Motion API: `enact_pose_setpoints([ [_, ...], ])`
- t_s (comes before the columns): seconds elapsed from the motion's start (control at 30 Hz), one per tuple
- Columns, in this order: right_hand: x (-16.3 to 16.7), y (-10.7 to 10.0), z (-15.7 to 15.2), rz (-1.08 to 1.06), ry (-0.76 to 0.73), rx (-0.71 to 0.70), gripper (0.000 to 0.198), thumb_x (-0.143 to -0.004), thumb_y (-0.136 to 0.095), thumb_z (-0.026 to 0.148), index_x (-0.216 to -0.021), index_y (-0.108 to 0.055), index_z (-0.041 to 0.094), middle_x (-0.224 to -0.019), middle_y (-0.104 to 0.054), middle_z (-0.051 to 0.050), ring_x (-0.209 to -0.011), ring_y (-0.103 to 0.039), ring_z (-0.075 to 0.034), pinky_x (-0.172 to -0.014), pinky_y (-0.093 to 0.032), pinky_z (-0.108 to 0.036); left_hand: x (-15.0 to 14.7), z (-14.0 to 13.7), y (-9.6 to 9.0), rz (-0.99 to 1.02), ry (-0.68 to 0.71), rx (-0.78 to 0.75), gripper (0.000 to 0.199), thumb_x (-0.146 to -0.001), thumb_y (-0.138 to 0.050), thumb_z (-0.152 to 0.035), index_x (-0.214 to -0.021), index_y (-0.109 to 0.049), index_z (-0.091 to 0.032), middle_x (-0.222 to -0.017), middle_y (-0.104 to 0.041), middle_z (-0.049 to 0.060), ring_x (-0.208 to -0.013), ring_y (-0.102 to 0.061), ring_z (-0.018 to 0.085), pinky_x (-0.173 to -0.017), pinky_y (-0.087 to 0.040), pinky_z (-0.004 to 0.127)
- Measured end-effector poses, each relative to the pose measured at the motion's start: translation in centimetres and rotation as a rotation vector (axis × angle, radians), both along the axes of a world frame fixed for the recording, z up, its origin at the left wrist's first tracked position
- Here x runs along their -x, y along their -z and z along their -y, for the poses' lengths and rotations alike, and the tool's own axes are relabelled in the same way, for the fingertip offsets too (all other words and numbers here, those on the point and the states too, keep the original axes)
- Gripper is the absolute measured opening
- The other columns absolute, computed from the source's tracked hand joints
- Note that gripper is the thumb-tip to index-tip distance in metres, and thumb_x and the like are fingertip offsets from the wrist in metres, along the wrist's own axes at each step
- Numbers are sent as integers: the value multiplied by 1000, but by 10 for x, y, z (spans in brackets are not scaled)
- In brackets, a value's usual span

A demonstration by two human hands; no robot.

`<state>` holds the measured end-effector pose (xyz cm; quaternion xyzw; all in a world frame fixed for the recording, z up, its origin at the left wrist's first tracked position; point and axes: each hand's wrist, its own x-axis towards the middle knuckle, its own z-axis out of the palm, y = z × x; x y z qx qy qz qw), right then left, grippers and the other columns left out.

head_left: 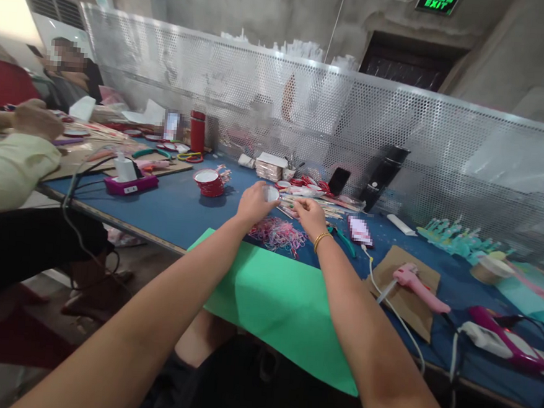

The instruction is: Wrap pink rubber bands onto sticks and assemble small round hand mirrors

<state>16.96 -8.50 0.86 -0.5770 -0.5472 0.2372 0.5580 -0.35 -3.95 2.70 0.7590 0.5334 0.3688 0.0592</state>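
Observation:
My left hand [254,204] is closed on the edge of a small round white-faced piece [271,194]. To its right, my right hand [310,215], with a gold bracelet at the wrist, is pinched; whatever sits at its fingertips is too small to name. Just below both hands lies a heap of pink, blue and white loops [278,234]. Behind and beside the right hand are thin pale sticks [332,209]. A stack of red-rimmed white round pieces [209,182] stands left of my left hand. Teal-handled pliers [344,240] lie right of the right hand.
A green sheet [283,310] hangs over the front edge under my forearms. At right lie a pink glue gun [415,285] on cardboard, a phone [360,231] and a purple power strip [509,342]. A co-worker's sleeve [18,167] is at left. A perforated metal screen [270,92] bounds the back.

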Motion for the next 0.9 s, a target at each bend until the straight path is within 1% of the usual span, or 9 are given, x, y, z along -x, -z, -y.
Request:
enact_pose_setpoints([
  [0.07, -3, 4, -4, 40, 11, -23, 27, -81, -62, 41, -95, -67, 19, -84, -72, -3, -75, -67, -14, -75, -56, -30, 3, -1, 1, -39, -74, -5, 71, -79, -64, -46, -139, -44, -14, -140, -52, 17, -132, -46, 31, -110, -35, 39],
  [0.17, -6, 10, -8, 62, 4, -52, 30, -80, -62, 43, -97, -67, 19, -89, -72, -3, -81, -67, -15, -80, -56, -32, 5, -1, 3, -130, -141, 116, 80, -79, -61, -50, -146, -35, -15, -149, -42, 19, -138, -36, 37, -110, -33, 46],
  [0.23, -7, 12, -9, 63, 0, -54, 30, -80, -62, 44, -96, -67, 19, -90, -72, -3, -81, -66, -15, -82, -55, -33, 5, -1, 5, -196, -147, 230, 83, -76, -61, -55, -146, -35, -18, -151, -39, 21, -137, -36, 41, -106, -35, 51],
  [0.3, -7, 13, -10, 63, -2, -53, 29, -80, -62, 43, -96, -67, 19, -90, -72, -3, -81, -66, -15, -83, -55, -33, 5, -1, 7, -247, -137, 305, 83, -75, -60, -59, -144, -38, -19, -151, -38, 21, -135, -39, 42, -103, -38, 52],
  [0.47, -6, 12, -11, 64, -1, -63, 26, -79, -62, 41, -93, -67, 19, -88, -72, -3, -82, -67, -15, -84, -55, -34, 4, -2, 8, -309, -131, 326, 78, -76, -56, -63, -141, -43, -22, -149, -42, 20, -134, -42, 40, -103, -38, 50],
  [0.67, -4, 9, -8, 97, -8, -82, 24, -79, -61, 40, -87, -68, 19, -87, -72, -4, -84, -68, -18, -85, -55, -37, 4, -2, 8, -342, -129, 322, 77, -77, -53, -64, -140, -44, -21, -145, -47, 19, -132, -45, 39, -104, -38, 49],
  [0.8, -4, 8, -7, 89, -12, -83, 23, -79, -61, 40, -87, -69, 20, -87, -72, -4, -83, -68, -18, -85, -55, -37, 5, -2, 7, -368, -128, 330, 77, -78, -51, -66, -139, -46, -18, -143, -49, 20, -131, -46, 39, -103, -39, 49],
  [0.9, -6, 6, -6, 68, -20, -78, 23, -79, -61, 40, -87, -68, 20, -87, -72, -3, -83, -67, -17, -84, -55, -36, 5, -3, 7, -385, -125, 336, 75, -78, -49, -67, -136, -49, -19, -141, -52, 20, -130, -46, 40, -102, -40, 50],
])
